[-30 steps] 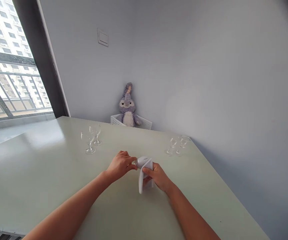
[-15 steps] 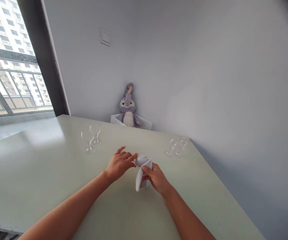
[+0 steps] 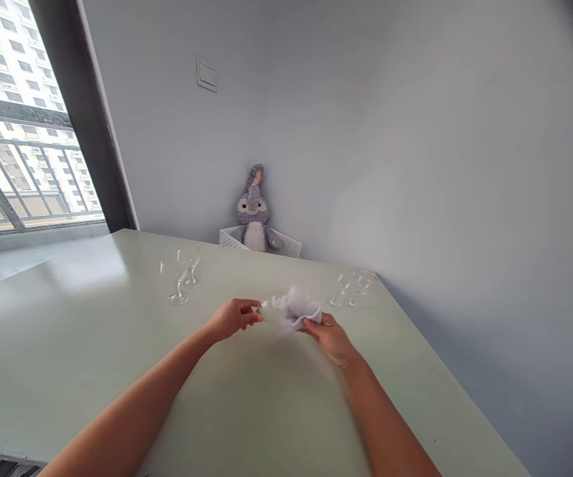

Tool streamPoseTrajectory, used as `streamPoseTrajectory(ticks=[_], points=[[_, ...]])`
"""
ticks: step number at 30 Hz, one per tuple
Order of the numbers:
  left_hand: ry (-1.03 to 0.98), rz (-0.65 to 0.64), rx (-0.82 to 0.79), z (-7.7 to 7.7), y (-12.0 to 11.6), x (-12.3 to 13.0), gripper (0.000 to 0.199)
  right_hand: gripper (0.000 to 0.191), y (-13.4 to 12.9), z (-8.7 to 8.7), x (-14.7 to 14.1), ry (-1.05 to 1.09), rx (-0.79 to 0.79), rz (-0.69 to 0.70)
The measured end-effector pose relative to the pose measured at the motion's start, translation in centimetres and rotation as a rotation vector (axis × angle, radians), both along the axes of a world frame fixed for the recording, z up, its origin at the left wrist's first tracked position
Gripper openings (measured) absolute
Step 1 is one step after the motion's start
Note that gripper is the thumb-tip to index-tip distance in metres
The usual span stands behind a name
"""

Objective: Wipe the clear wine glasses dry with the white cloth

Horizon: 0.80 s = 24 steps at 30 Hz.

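A white cloth [image 3: 302, 310], partly blurred, is pinched at its right edge by my right hand [image 3: 332, 336]. To its left, my left hand [image 3: 236, 318] has its thumb and fingers closed at the end of a clear glass piece [image 3: 267, 311], whose other end is hidden by the cloth. Two clear stemmed glasses stand to the left, the nearer one [image 3: 178, 297] in front of the farther one [image 3: 192, 281]. Two more clear glasses, one [image 3: 336, 303] beside the other [image 3: 354, 303], are on the right.
The pale table [image 3: 67, 358] meets the wall along its back and right edges. Behind it a purple plush toy [image 3: 254, 222] sits in a white perforated basket [image 3: 289, 246]. A window [image 3: 22, 132] is at the far left.
My right hand has moved right and slightly up with the cloth, which now spreads sideways. My left hand's fingers have gone from spread to closed at the glass.
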<state>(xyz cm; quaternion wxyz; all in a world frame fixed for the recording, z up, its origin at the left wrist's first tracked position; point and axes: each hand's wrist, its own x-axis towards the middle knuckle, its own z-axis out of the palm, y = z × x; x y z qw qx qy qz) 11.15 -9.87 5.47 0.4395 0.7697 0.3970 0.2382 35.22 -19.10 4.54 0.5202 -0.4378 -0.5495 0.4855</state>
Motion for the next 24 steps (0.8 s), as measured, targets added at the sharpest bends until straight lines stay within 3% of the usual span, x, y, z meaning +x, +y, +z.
streamPoseTrajectory(ticks=[2, 4, 7, 10, 12, 14, 16, 18, 21, 24], points=[[-0.018, 0.153, -0.009, 0.1, 0.7, -0.3, 0.05, 0.033, 0.3, -0.1, 0.0, -0.088, 0.109, -0.233], [0.019, 0.248, 0.037, 0.1, 0.9, -0.4, 0.049, 0.039, 0.1, 0.1, -0.8, -0.356, 0.291, -0.393], [0.172, 0.223, 0.221, -0.1, 0.0, 0.0, 0.039, 0.045, -0.9, 0.7, -3.2, -0.878, 0.56, -0.32], [0.343, 0.01, 0.606, -0.8, -1.9, 1.1, 0.022, 0.039, -1.7, 1.2, -5.0, -1.112, 0.614, -0.244], [0.363, -0.124, 0.865, -1.3, -3.1, 1.8, 0.024, 0.033, -1.6, 1.1, -5.0, -0.992, 0.507, -0.306], [0.306, -0.176, 1.034, -1.6, -3.8, 2.3, 0.027, 0.033, -1.1, 0.9, -4.2, -0.674, 0.278, -0.325], [0.237, -0.141, 1.086, -1.7, -4.1, 2.5, 0.034, 0.04, -0.6, 0.5, -3.4, -0.231, -0.012, -0.285], [0.202, -0.015, 1.032, -1.8, -4.1, 2.5, 0.041, 0.045, -0.2, 0.2, -3.3, 0.213, -0.221, -0.219], [0.195, 0.136, 0.882, -1.9, -4.2, 2.7, 0.042, 0.046, -0.3, 0.1, -4.9, 0.647, -0.243, -0.139], [0.12, 0.186, 0.78, -2.0, -4.6, 3.3, 0.04, 0.051, -0.8, 0.4, -6.9, 0.722, -0.138, -0.106]])
